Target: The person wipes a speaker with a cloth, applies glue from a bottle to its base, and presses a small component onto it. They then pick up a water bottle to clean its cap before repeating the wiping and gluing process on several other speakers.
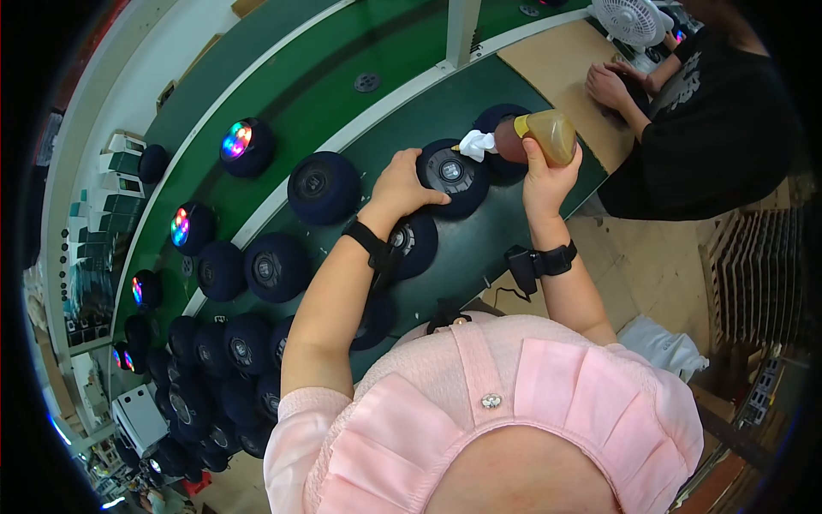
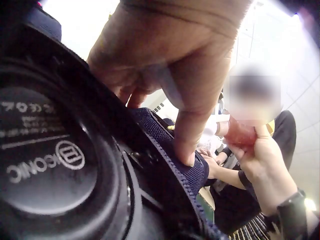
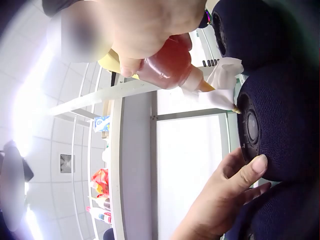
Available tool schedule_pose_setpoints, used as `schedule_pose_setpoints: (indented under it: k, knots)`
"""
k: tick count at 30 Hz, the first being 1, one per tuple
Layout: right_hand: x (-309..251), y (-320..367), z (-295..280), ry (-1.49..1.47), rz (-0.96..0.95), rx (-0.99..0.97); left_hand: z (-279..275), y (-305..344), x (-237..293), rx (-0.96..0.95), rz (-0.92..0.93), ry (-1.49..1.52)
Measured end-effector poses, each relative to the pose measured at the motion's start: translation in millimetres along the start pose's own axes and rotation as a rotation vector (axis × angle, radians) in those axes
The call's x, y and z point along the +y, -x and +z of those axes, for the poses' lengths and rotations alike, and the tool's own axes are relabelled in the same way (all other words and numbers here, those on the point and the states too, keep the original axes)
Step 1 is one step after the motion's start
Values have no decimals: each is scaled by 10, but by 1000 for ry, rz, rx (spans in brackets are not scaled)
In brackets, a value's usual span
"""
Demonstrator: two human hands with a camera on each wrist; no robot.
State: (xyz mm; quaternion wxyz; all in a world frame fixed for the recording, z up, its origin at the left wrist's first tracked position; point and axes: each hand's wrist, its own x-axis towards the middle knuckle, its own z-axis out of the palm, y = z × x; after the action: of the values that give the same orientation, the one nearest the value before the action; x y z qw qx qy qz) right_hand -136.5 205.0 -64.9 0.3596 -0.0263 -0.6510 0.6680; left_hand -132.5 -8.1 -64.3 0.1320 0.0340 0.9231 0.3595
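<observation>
A round dark-blue speaker (image 1: 454, 176) lies on the green bench, its black centre disc facing up. My left hand (image 1: 402, 184) grips its near-left edge, thumb (image 2: 192, 135) pressed on the fabric rim (image 2: 175, 165). My right hand (image 1: 548, 176) holds a squeeze bottle (image 1: 535, 135) of amber-red liquid, tilted so its nozzle points at the speaker's far rim. A white tissue (image 1: 477, 143) wraps the nozzle. In the right wrist view the bottle (image 3: 170, 65) and tissue (image 3: 222, 80) reach the speaker (image 3: 277, 125), with my left hand's fingers (image 3: 240, 177) below.
Several more dark speakers (image 1: 324, 187) cover the bench; some (image 1: 240, 141) glow with coloured lights on the far lane. Another person (image 1: 711, 120) sits at the right by a cardboard sheet (image 1: 565, 77) and a white fan (image 1: 629, 19). A white cloth (image 1: 664, 343) lies by my right side.
</observation>
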Motion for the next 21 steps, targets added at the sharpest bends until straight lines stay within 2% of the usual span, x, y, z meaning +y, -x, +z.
schedule_pose_setpoints:
  k: [7,9,10,12,13,15,17,19,21]
  knots:
    - [114,23,-58,-23,-4,4,-55,-3,27,-53,10,40]
    - [157,22,-109,-192,190,8,-47,-18,-2,-82,-3,50]
    - [157,19,-139,-191,190,6,-12,-33,-61,-59,41,64]
    - [43,-3,-162,-408,528,38,60,-56,-143,-39,84,79]
    - [88,-14,-195,-407,527,39,93,-73,-166,2,139,-4]
    - [151,-38,-241,-593,829,106,71,-65,-106,40,200,-87]
    - [160,-8,-251,-613,877,131,19,-38,-47,-44,132,-5]
    - [157,2,-239,-653,1006,255,11,-33,-25,-42,136,-13]
    - [139,16,-259,-621,994,250,-12,-10,32,-39,139,-24]
